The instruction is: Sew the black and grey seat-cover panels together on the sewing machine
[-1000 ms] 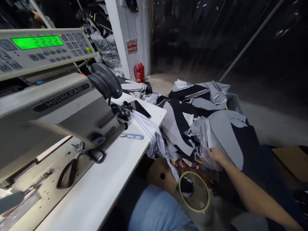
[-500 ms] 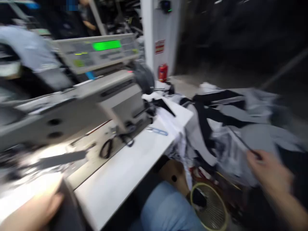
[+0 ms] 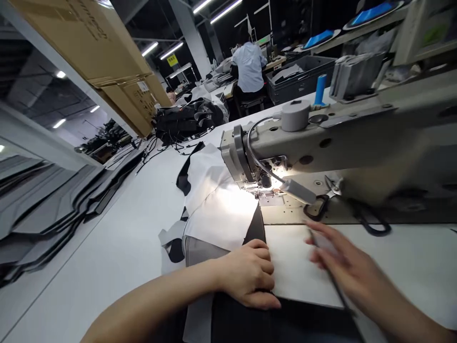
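My left hand point(image 3: 255, 274) lies on the sewn fabric at the table's front edge, its fingers curled over a dark fabric strip point(image 3: 255, 228). The white and grey fabric panel point(image 3: 221, 214) beside it runs up to the needle area of the sewing machine point(image 3: 278, 152). My right hand point(image 3: 346, 267), blurred, is closed on a thin fabric piece point(image 3: 333, 281) with a dark edge, which hangs down past the table edge. Black-handled scissors point(image 3: 324, 200) lie open on the machine bed, just beyond my right hand.
Stacked grey fabric pieces point(image 3: 53, 205) lie at the left. A dark bundle point(image 3: 189, 119) and cardboard boxes point(image 3: 89, 43) stand farther back. A blue thread spool point(image 3: 320, 89) sits behind the machine. A person point(image 3: 249, 66) sits facing away near a grey crate point(image 3: 300, 78).
The view has swung left, from the fabric pile beside the table to the needle area. My right hand has come from over that pile to the table front, bringing the fabric piece.
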The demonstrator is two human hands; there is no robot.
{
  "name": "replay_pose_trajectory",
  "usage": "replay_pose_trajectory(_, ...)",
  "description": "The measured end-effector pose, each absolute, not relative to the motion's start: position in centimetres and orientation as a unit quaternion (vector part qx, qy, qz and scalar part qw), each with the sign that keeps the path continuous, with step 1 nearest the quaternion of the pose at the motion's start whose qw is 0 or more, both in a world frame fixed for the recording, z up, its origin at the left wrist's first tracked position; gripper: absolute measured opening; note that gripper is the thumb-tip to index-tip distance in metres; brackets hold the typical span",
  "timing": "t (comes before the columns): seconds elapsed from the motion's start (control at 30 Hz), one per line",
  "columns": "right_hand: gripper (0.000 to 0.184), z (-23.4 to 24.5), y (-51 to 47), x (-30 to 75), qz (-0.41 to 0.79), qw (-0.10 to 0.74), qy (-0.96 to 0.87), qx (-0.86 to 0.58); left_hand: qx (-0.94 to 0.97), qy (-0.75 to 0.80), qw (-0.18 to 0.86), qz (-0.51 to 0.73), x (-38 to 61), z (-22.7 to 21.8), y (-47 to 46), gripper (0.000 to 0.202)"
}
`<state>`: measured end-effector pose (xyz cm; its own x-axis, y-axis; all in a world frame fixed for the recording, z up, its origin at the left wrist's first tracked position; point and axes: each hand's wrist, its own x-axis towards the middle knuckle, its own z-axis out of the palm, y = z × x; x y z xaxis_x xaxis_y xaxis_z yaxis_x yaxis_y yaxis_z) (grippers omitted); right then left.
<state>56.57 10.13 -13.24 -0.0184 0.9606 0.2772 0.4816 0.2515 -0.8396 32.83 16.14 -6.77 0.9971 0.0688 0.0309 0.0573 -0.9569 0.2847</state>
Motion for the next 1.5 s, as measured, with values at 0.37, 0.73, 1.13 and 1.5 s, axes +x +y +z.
replay_pose_trajectory(0.37,0.039,-14.4,19.2,53.8,0.079,0.304,-0.884,-0.346,0.907,0.130,0.253,0.309,30.5,-5.6,17.0,0.033)
replay_pose_trajectory(0.73,0.072,-15.2,18.7,51.4,0.052,0.300,-0.876,-0.375,0.878,0.212,0.299,0.308,30.9,-3.3,17.1,0.042)
replay_pose_trajectory(1.13,0.078,-14.4,18.1,49.5,0.041,0.325,-0.832,-0.448,0.801,0.251,0.355,0.411,33.5,-2.6,17.0,0.048)
replay_pose_trajectory(1.5,0.080,-13.7,18.2,49.6,0.046,0.319,-0.834,-0.448,0.798,0.218,0.391,0.404,33.1,-2.7,17.4,0.046)
